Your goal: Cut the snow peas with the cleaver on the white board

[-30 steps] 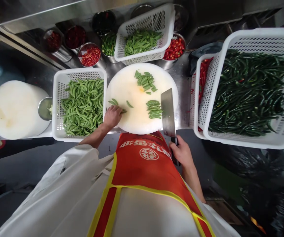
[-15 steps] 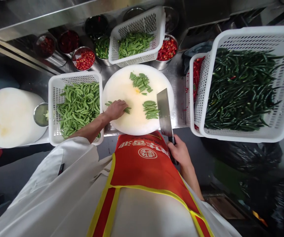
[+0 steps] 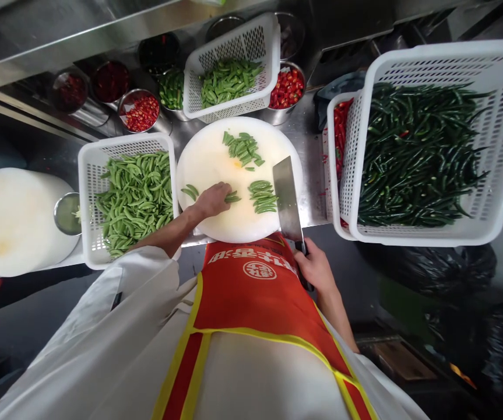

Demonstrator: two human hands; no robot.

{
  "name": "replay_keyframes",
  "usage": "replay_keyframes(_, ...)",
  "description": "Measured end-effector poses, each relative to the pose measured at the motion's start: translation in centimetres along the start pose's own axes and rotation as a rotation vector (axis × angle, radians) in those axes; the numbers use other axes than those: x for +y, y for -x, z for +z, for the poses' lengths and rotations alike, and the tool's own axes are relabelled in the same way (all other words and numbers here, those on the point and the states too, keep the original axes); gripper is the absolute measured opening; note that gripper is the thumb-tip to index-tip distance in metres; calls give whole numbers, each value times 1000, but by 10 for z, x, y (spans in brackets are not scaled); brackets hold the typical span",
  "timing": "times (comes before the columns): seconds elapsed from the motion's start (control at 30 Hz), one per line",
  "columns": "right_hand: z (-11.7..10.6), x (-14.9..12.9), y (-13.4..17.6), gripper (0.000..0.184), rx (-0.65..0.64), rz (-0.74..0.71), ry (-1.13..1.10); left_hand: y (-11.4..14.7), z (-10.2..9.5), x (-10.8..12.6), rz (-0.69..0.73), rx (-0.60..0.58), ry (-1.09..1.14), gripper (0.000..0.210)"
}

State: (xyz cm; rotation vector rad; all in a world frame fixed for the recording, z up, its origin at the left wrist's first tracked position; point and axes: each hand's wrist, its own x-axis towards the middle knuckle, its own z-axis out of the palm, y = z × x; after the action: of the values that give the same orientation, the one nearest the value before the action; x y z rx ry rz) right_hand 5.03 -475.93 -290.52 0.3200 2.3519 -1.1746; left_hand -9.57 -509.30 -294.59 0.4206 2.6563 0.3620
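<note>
On the round white cutting board (image 3: 216, 146), my left hand (image 3: 213, 200) is closed over some green pea pods (image 3: 232, 197), whose ends stick out past the fingertips. A couple of loose pods (image 3: 190, 191) lie behind it at the board's left. A neat row of pods (image 3: 263, 196) sits to the right of this hand, beside the blade. Cut pieces of pod (image 3: 243, 148) lie in a pile farther back. My right hand (image 3: 315, 263) grips the dark handle of a cleaver (image 3: 288, 198), its broad blade resting over the board's right side.
Left of the board stands a white basket (image 3: 172, 175) of whole pods, then another thick board (image 3: 19, 216) with a metal bowl (image 3: 67, 214). Behind are a basket (image 3: 229, 108) of cut pods and metal pots of red chillies (image 3: 286, 88). A large basket (image 3: 426, 234) of dark green chillies stands right.
My left hand has slid right across the board with pods under its fingers, leaving a couple of pods uncovered at the left. The cleaver stays nearly still. The view has shifted slightly.
</note>
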Motion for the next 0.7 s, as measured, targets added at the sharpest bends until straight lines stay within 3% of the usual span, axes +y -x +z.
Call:
replay_keyframes(0.23, 0, -1, 0, 31, -5, 19, -20, -3, 8, 2, 43, 62, 118, 27)
replay_keyframes(0.37, 1, -1, -1, 27, 0, 15, -30, -2, 3, 12, -44, 133, 381, 25)
replay_keyframes(0.47, 3, 1, -2, 25, -2, 22, -51, -6, -4, 33, -24, 188, 549, 23)
replay_keyframes(0.6, 3, 1, -2, 23, 1, 39, -55, -24, -1, 67, 90, 229, 465, 21)
replay_keyframes(0.7, 4, -1, -2, 24, 0, 28, -52, -38, 10, 80, 150, 247, 332, 19)
